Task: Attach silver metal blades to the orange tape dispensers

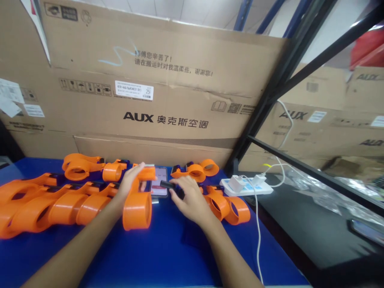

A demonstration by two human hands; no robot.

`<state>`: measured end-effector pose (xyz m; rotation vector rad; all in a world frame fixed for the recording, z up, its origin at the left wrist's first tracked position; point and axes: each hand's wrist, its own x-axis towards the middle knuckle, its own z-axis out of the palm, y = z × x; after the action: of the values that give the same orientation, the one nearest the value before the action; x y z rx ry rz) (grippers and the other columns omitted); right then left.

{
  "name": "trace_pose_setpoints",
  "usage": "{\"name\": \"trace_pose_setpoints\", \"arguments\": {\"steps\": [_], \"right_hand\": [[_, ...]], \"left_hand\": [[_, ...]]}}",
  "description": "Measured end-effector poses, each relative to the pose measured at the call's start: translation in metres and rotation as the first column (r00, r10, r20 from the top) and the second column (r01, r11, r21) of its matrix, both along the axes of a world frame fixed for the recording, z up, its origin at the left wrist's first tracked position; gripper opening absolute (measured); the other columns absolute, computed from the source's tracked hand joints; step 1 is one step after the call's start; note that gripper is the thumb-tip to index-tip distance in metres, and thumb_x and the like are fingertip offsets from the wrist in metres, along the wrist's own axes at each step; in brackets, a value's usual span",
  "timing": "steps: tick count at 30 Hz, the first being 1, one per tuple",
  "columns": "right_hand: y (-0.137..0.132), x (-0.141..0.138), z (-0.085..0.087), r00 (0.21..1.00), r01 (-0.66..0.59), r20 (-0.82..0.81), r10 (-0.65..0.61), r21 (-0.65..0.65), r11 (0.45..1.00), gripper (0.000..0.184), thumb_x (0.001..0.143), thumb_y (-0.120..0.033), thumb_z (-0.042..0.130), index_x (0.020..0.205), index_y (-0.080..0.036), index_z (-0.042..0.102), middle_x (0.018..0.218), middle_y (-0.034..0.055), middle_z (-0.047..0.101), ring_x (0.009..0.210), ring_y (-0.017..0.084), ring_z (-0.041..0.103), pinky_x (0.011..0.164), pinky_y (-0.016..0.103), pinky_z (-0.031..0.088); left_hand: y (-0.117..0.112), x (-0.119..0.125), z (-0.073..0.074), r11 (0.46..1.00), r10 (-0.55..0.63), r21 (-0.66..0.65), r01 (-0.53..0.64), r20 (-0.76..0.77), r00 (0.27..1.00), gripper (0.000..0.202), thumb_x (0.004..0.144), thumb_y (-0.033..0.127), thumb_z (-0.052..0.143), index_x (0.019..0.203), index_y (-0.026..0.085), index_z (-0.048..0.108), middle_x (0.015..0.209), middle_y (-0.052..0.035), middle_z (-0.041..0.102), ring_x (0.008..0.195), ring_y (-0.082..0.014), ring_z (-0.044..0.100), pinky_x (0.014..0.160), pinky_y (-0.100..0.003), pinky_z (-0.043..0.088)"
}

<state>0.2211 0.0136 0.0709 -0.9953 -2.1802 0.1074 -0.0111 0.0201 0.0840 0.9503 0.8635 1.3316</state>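
My left hand (133,181) is closed around an orange tape dispenser (137,211), its round hub hanging towards me. In my right hand (191,196) is a small dark cylindrical piece (168,185), its tip pointing left towards the dispenser. The two hands are a short gap apart above the blue tabletop (168,256). Behind that gap lies a phone (160,180) with its screen lit, partly covered by the dispenser and the dark piece. My right fingers hide the rest of that piece.
Several orange tape dispensers (64,208) line the left side, with others (238,210) at the right. A white power strip (247,187) with plugs sits at the right edge, its cable running down towards me. Behind stand a large cardboard box (168,96) and a black metal frame (277,80).
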Motion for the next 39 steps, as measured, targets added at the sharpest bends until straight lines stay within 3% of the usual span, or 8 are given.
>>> {"name": "trace_pose_setpoints", "arguments": {"steps": [3,7,13,17,20,24,30,39], "right_hand": [[-0.001,-0.001,-0.003,0.971,-0.021,0.236,0.033,-0.052,0.998,0.016,0.095,-0.024,0.063,0.110,-0.022,0.068,0.109,0.0085,0.066,0.100,0.026,0.056,0.086,0.041,0.043],[-0.004,-0.008,-0.007,0.925,-0.018,0.377,0.044,-0.070,0.997,0.015,0.098,-0.028,0.061,0.109,-0.022,0.069,0.108,0.0094,0.063,0.097,0.024,0.051,0.081,0.038,0.039],[-0.004,-0.014,-0.009,0.914,-0.044,0.396,0.089,-0.121,0.992,0.013,0.097,-0.024,0.063,0.108,-0.022,0.069,0.102,0.0070,0.068,0.097,0.023,0.054,0.082,0.036,0.038],[-0.004,-0.010,-0.006,0.962,-0.024,0.268,0.057,-0.123,0.992,0.016,0.099,-0.026,0.061,0.111,-0.022,0.070,0.104,0.0077,0.071,0.096,0.023,0.058,0.084,0.038,0.041],[-0.004,-0.007,-0.001,1.000,0.003,0.004,-0.003,-0.120,0.993,0.022,0.102,-0.032,0.056,0.118,-0.023,0.069,0.103,0.0070,0.073,0.096,0.024,0.063,0.088,0.040,0.046],[-0.004,-0.008,0.003,0.951,-0.017,-0.308,-0.026,-0.138,0.990,0.029,0.102,-0.037,0.056,0.124,-0.023,0.067,0.108,0.0069,0.074,0.097,0.023,0.067,0.089,0.038,0.051],[-0.002,-0.013,0.001,0.923,-0.150,-0.383,0.046,-0.247,0.957,0.020,0.097,-0.039,0.064,0.101,-0.022,0.074,0.091,0.0039,0.073,0.084,0.020,0.065,0.077,0.033,0.052],[0.003,-0.005,0.004,0.858,-0.109,-0.512,-0.041,-0.260,0.960,0.020,0.090,-0.041,0.071,0.091,-0.021,0.075,0.090,0.0051,0.073,0.083,0.021,0.065,0.073,0.033,0.052]], "left_hand": [[-0.005,0.000,0.008,0.994,-0.007,-0.111,0.018,0.101,0.995,0.051,0.087,0.061,0.062,0.065,0.015,0.064,0.042,-0.0007,0.051,0.035,-0.0126,0.049,0.040,-0.024,0.042],[-0.002,0.007,0.003,0.991,0.072,-0.125,-0.054,0.147,0.987,0.039,0.085,0.054,0.069,0.076,0.016,0.068,0.049,-0.0008,0.059,0.037,-0.0109,0.049,0.041,-0.022,0.044],[0.009,0.006,-0.014,0.999,0.005,0.051,0.001,-0.112,0.994,0.054,0.090,0.058,0.061,0.057,0.015,0.065,0.038,-0.0030,0.049,0.036,-0.0128,0.049,0.042,-0.023,0.041],[0.005,0.010,-0.020,0.986,0.052,0.166,-0.027,-0.145,0.988,0.045,0.089,0.054,0.065,0.063,0.017,0.065,0.043,-0.0003,0.052,0.039,-0.0121,0.049,0.044,-0.023,0.039],[0.002,0.018,-0.025,0.985,0.035,0.174,-0.006,-0.161,0.986,0.035,0.086,0.052,0.070,0.079,0.018,0.068,0.052,0.0012,0.059,0.037,-0.0107,0.046,0.040,-0.024,0.033],[0.000,0.028,-0.033,0.978,-0.031,0.195,0.079,-0.240,0.970,0.037,0.086,0.053,0.071,0.102,0.020,0.068,0.069,0.0022,0.063,0.035,-0.0076,0.043,0.037,-0.023,0.028],[-0.010,0.036,-0.034,0.967,-0.067,0.217,0.134,-0.290,0.955,0.036,0.086,0.052,0.072,0.103,0.021,0.063,0.062,0.0065,0.054,0.038,-0.0071,0.040,0.039,-0.021,0.026],[-0.009,0.028,-0.020,0.964,-0.024,0.248,0.098,-0.284,0.958,0.026,0.086,0.043,0.074,0.096,0.020,0.065,0.054,0.0083,0.044,0.041,-0.0068,0.034,0.041,-0.021,0.022]]}}
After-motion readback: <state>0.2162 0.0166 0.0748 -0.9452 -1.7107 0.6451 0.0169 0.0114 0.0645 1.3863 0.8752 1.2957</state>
